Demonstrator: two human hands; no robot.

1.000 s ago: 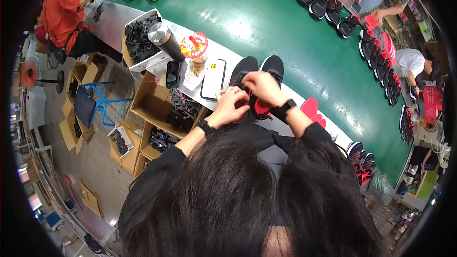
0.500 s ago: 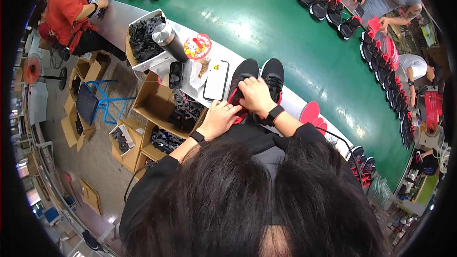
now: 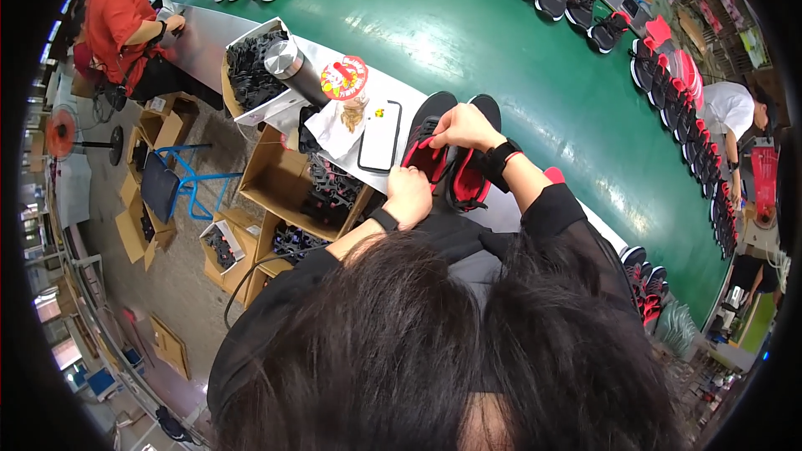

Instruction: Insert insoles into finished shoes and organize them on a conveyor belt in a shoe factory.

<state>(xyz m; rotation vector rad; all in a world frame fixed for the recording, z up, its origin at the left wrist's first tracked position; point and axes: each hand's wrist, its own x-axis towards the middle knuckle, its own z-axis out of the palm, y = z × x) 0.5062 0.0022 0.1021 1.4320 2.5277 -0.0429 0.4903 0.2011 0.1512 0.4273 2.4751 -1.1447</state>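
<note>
Two black running shoes with red lining stand side by side before me, toes pointing away: the left shoe and the right shoe. My left hand is closed on the heel of the left shoe. Above that shoe's opening, my right hand pinches with thumb and finger at its tongue; the exact bit between the fingertips is too small to make out. The right shoe lies under my right wrist, and neither hand grips it.
Left of the shoes are a white phone, a lidded drink cup, a steel tumbler and a box of black parts. Cartons stand below. Shoes line the green belt's far side. A person in red works at left.
My left hand has shifted from the shoe's side to its heel. My right hand has risen from the laces into a pinch at the tongue, and the right shoe's red opening now shows.
</note>
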